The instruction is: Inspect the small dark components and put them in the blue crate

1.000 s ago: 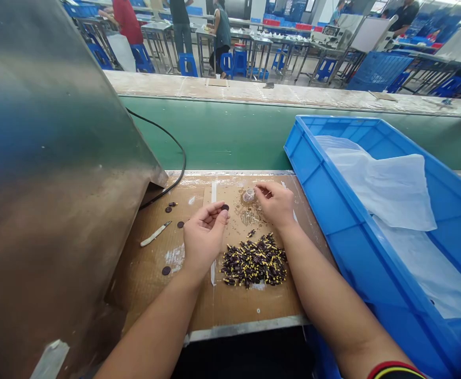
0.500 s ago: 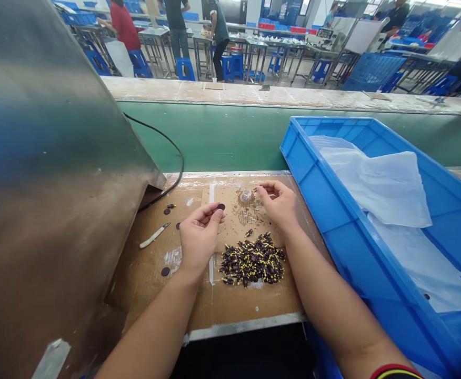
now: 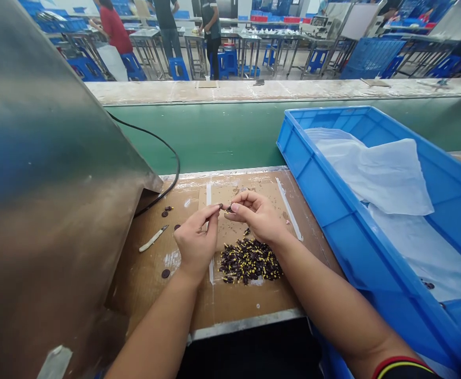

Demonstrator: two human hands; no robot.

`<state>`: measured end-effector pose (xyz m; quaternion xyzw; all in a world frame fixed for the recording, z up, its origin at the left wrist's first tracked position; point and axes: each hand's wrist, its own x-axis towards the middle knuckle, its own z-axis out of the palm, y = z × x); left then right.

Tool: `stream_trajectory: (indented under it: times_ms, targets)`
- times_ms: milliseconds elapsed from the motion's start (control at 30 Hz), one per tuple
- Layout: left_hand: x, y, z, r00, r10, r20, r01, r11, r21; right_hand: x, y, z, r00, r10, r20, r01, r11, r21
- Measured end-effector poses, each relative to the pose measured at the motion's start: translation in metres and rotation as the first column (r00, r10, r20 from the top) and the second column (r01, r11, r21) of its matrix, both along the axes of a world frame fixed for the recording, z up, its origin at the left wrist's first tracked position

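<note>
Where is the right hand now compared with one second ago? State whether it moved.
Yes. The right hand moved left, away from the blue plastic crate, meeting the left hand.

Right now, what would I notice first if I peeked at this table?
Probably the two hands meeting over the brown bench: the left hand and right hand pinch a tiny dark part between their fingertips. Just below them lies a heap of small dark and yellow pieces. To the right sits a big blue crate lined with white plastic.
</note>
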<state>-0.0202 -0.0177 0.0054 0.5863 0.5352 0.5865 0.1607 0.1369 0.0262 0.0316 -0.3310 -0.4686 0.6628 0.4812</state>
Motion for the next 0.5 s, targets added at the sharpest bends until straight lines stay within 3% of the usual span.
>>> stream_trajectory:
  times_ms: [100, 300, 500]
  targets:
    - [-0.001, 0.0, 0.001, 1.0, -0.009, -0.018, 0.009, 1.0, -0.013, 0.001, -0.001, 0.0, 0.999, 0.007, 0.041, -0.009, 0.999, 0.032]
    - [0.004, 0.001, 0.011, 0.979, 0.01, 0.205, 0.018, 0.991, -0.132, 0.002, -0.004, 0.002, 0.992, 0.025, 0.125, -0.045, 0.986, 0.158]
    - [0.006, 0.007, 0.006, 0.843, -0.05, 0.536, 0.156, 0.976, -0.154, 0.001, -0.004, 0.005, 0.999, 0.043, 0.005, -0.043, 0.995, 0.086]
